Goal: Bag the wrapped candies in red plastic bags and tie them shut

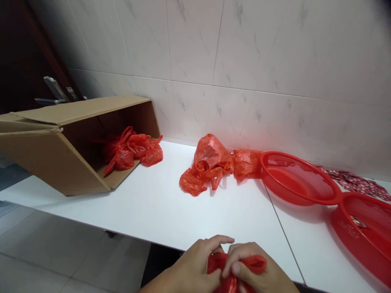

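Note:
At the front edge of the white table, both hands are on one red plastic bag (229, 283). My left hand (198, 264) grips its left side, with the index finger stretched out over it. My right hand (255, 264) pinches the gathered top, and a loop of red plastic sticks out to the right between its fingers. The bag's lower part is cut off by the frame, so its contents are hidden. Farther back on the table lies a crumpled heap of red plastic bags (210, 156), with a flatter red bag (247, 162) beside it.
On the left a cardboard box (85, 171) lies on its side, its opening facing right, with several knotted red bags (134, 148) in and at its mouth. Two red plastic baskets (293, 179) (360, 240) stand on the right. Behind them lies patterned red cloth (356, 182) against the tiled wall (262, 61).

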### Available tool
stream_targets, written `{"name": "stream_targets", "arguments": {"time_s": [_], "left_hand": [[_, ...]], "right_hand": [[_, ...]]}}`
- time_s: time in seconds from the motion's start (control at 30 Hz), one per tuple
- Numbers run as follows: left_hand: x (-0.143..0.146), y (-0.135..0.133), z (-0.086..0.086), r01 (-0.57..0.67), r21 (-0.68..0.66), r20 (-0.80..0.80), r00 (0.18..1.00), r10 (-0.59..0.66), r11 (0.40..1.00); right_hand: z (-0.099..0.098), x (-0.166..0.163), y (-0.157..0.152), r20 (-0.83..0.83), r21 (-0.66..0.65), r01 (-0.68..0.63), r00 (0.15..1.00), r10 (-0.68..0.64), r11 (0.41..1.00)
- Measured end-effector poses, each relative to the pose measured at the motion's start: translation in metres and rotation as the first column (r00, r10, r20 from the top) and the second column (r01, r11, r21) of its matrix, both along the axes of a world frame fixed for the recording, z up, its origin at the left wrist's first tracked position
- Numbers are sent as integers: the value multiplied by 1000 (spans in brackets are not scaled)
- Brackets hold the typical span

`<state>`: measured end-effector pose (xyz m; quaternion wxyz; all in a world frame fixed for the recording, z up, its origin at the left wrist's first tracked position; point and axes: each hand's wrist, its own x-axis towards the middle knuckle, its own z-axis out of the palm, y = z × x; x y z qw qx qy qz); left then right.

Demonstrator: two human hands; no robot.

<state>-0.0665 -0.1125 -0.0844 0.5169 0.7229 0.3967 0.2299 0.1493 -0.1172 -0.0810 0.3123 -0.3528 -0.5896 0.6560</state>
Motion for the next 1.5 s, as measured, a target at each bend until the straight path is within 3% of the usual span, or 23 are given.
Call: {"name": "stream_targets", "arguments": {"time_s": [0.1, 0.23, 0.33, 0.4, 0.5, 0.57, 0.63, 0.7, 0.83, 0.93, 1.0, 1.07, 1.23, 1.3, 1.43, 1.5], "left_hand": [[-2, 3, 6, 5, -31, 5, 1000, -5, 999], [-5, 5, 6, 38, -192, 201, 980, 2, 981], [-7, 7, 5, 92, -239, 335, 942, -7, 966], [-8, 9, 4, 100, -286, 387, 922, 19, 953], [-7, 11, -1, 15, -417, 407, 897, 172, 909], [-6, 11, -6, -16, -497, 421, 870, 257, 868], [-5, 12, -9, 21, -550, 433, 862, 264, 835], [-5, 13, -8, 57, -562, 424, 876, 228, 825], [-7, 15, -2, 108, -509, 441, 885, 151, 854], [-9, 15, -4, 96, -474, 427, 894, 133, 875], [-9, 15, -4, 55, -421, 392, 911, 128, 905], [-9, 15, 2, -16, -321, 342, 930, 132, 947], [-12, 20, 46, -179, 86, 274, 950, 149, 980], [-14, 23, 66, -199, 294, 298, 948, 109, 935], [-20, 32, 89, -252, 640, 225, 965, 137, 726], [-26, 36, 88, -259, 727, 156, 964, 214, 637]], "right_hand": [[-3, 3, 4, -8, 95, -40, 999, 41, 995], [-3, 6, 7, 95, 239, -31, 995, 9, 971], [-5, 7, 8, 156, 393, -25, 987, -39, 919], [-8, 7, 9, 183, 526, -34, 980, -74, 850], [-15, 5, 9, 198, 705, -34, 968, -152, 708], [-20, 3, 9, 173, 789, -24, 968, -184, 614], [-26, 0, 6, 135, 830, 8, 967, -215, 558], [-31, -3, 2, 101, 805, 76, 960, -262, 588], [-39, -6, -4, 85, 614, 190, 949, -304, 766], [-41, -9, -5, 61, 491, 206, 961, -269, 846], [-37, -11, -4, 62, 419, 240, 955, -291, 876], [-29, -12, -4, 78, 419, 280, 937, -341, 864], [7, -8, 3, 36, 707, 233, 931, -363, 668], [25, -4, 10, 38, 796, 186, 934, -354, 576], [51, 6, 32, 87, 952, 54, 896, -435, 302], [52, 15, 43, 99, 966, 40, 854, -510, 254]]}}
